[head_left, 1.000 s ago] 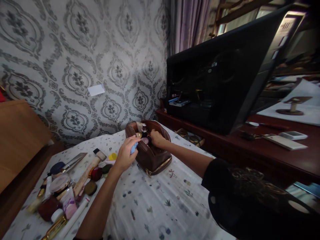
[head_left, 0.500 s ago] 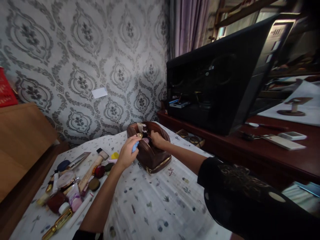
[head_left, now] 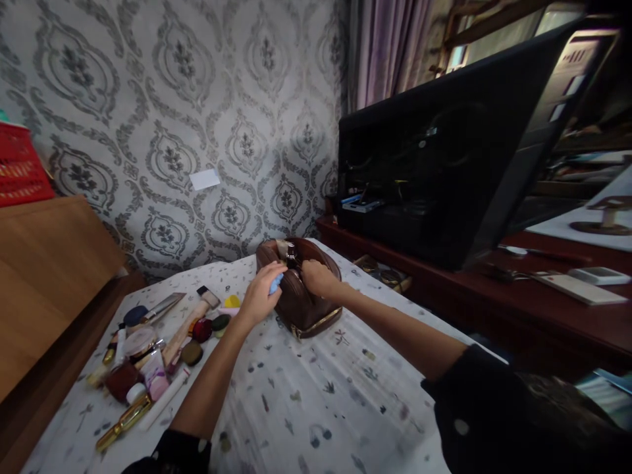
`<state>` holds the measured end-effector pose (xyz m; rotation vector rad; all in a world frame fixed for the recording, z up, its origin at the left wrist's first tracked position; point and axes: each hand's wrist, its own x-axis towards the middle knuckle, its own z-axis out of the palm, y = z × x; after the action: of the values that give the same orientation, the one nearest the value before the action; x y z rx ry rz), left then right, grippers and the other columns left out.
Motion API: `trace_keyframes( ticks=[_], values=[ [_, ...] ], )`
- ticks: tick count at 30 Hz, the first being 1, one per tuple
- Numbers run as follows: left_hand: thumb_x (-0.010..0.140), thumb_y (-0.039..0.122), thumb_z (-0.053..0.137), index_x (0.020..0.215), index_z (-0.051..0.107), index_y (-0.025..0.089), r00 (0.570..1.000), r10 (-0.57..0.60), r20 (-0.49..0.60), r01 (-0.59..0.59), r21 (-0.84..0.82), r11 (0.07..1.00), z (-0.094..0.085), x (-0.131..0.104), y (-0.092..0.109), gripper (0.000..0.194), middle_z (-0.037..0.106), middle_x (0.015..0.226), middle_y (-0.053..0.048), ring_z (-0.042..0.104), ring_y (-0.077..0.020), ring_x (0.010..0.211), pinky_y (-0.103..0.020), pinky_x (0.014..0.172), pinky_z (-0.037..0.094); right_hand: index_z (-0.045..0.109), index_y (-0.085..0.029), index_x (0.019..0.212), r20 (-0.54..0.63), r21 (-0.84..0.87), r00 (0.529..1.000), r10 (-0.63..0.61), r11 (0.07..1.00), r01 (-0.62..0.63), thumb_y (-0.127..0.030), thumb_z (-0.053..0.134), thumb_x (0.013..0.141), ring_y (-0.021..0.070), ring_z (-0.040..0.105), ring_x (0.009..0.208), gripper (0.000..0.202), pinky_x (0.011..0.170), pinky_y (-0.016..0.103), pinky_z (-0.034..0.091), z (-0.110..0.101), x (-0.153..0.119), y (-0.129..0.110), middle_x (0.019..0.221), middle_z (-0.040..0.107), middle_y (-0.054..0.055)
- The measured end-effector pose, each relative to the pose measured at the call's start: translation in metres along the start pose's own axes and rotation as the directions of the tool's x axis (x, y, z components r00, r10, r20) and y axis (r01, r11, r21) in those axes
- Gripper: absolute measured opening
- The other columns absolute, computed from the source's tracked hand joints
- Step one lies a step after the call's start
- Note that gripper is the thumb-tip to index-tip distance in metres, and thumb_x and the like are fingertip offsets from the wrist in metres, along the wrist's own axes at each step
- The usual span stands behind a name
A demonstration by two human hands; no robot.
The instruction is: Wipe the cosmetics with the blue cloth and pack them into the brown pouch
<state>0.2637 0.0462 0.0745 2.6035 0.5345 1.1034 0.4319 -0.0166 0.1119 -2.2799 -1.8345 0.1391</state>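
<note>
A brown cosmetics bag [head_left: 309,309] with a gold zip stands open on the white patterned cloth [head_left: 296,408]. At its left rim is my left hand [head_left: 263,291], closed round a small light-blue object [head_left: 276,284] whose kind I cannot make out. My right hand [head_left: 320,279] reaches over the right side of the opening, fingers curled down into the bag. Whatever those fingers hold is hidden. A dark bottle with a shiny silver top [head_left: 291,251] pokes up inside the bag between the hands.
Loose cosmetics lie left of my left arm: a gold tube [head_left: 123,422], a pink-and-white tube [head_left: 156,375], a round compact [head_left: 140,341] and a brush [head_left: 207,296]. A black computer case [head_left: 419,184] stands on the dark red desk at right. The patterned wall closes the back.
The view has shifted slightly, so most things sit further right. Both hands remain at the bag; the pale object seen by my left fingertips is now mostly covered.
</note>
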Motion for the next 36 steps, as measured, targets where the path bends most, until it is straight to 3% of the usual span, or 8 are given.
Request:
trace_keyframes(
  ticks=[7,12,15,19,23,26,30,36],
  values=[
    [0.075,0.003,0.045,0.128,0.055,0.018,0.999,-0.040,-0.020,0.039,-0.011,0.999,-0.004,-0.014,0.009,0.056,0.053,0.141,-0.012,0.045,-0.0244,0.135,-0.048,0.115,0.034,0.067,-0.013,0.104,-0.023,-0.086,0.992,-0.122,0.989,0.120,-0.004,0.042,0.090,0.0290,0.065,0.103,0.030,0.082,0.035,0.046,0.003,-0.062,0.001,0.100,0.071,0.016],
    [0.076,0.003,0.044,0.121,0.059,0.018,0.995,-0.088,-0.039,0.087,-0.024,0.996,-0.009,-0.040,0.020,0.050,0.061,0.125,-0.012,0.055,-0.0230,0.120,-0.042,0.106,0.043,0.067,-0.014,0.091,-0.173,-0.142,0.954,-0.246,0.964,0.223,-0.011,0.044,0.093,0.0262,0.063,0.095,0.023,0.088,0.037,0.043,0.020,-0.095,0.013,0.094,0.070,0.013],
    [0.074,0.002,0.044,0.116,0.060,0.020,0.993,-0.118,0.029,0.118,-0.016,0.993,-0.013,-0.065,0.023,0.049,0.064,0.115,-0.009,0.059,-0.0221,0.111,-0.039,0.100,0.047,0.067,-0.015,0.091,-0.331,-0.104,0.897,-0.294,0.956,0.275,-0.016,0.045,0.095,0.0256,0.062,0.093,0.023,0.090,0.039,0.043,0.031,-0.104,0.018,0.096,0.069,0.012],
    [0.077,0.004,0.046,0.113,0.062,0.021,0.974,-0.175,0.142,0.168,0.059,0.984,-0.017,-0.102,0.021,0.043,0.064,0.113,-0.008,0.059,-0.0227,0.109,-0.039,0.097,0.048,0.068,-0.018,0.097,-0.559,-0.035,0.747,-0.360,0.910,0.413,-0.018,0.043,0.095,0.0274,0.057,0.112,0.025,0.101,0.045,0.042,0.042,-0.110,0.013,0.113,0.067,0.013],
    [0.079,0.005,0.049,0.109,0.062,0.022,0.955,-0.244,0.171,0.213,0.179,0.961,-0.022,-0.134,0.013,0.037,0.063,0.113,-0.008,0.057,-0.0238,0.110,-0.040,0.097,0.048,0.068,-0.018,0.099,-0.587,0.097,0.658,-0.472,0.766,0.636,-0.017,0.045,0.094,0.0255,0.056,0.116,0.024,0.100,0.044,0.047,0.061,-0.107,-0.007,0.113,0.067,0.013],
    [0.078,0.004,0.047,0.109,0.061,0.021,0.949,-0.286,0.135,0.254,0.212,0.943,-0.024,-0.150,0.006,0.038,0.062,0.112,-0.008,0.056,-0.0234,0.109,-0.039,0.095,0.048,0.068,-0.018,0.098,-0.477,0.263,0.712,-0.515,0.689,0.675,-0.015,0.047,0.091,0.0239,0.059,0.109,0.023,0.094,0.042,0.051,0.086,-0.096,-0.025,0.108,0.068,0.012],
    [0.074,0.002,0.045,0.108,0.060,0.020,0.940,-0.337,0.045,0.324,0.183,0.928,-0.024,-0.161,-0.003,0.041,0.061,0.108,-0.008,0.056,-0.0230,0.106,-0.040,0.094,0.048,0.069,-0.016,0.101,-0.286,0.400,0.826,-0.486,0.723,0.564,-0.014,0.052,0.086,0.0230,0.062,0.107,0.023,0.096,0.040,0.049,0.119,-0.071,-0.050,0.108,0.068,0.011],
    [0.075,0.003,0.049,0.106,0.060,0.021,0.949,-0.298,0.102,0.265,0.248,0.932,-0.022,-0.163,0.000,0.038,0.060,0.110,-0.008,0.053,-0.0251,0.107,-0.041,0.093,0.049,0.065,-0.010,0.114,-0.307,0.344,0.876,-0.371,0.815,0.466,-0.011,0.050,0.085,0.0285,0.047,0.127,0.033,0.109,0.046,0.038,0.142,-0.034,-0.079,0.135,0.052,0.020]
  ],
)
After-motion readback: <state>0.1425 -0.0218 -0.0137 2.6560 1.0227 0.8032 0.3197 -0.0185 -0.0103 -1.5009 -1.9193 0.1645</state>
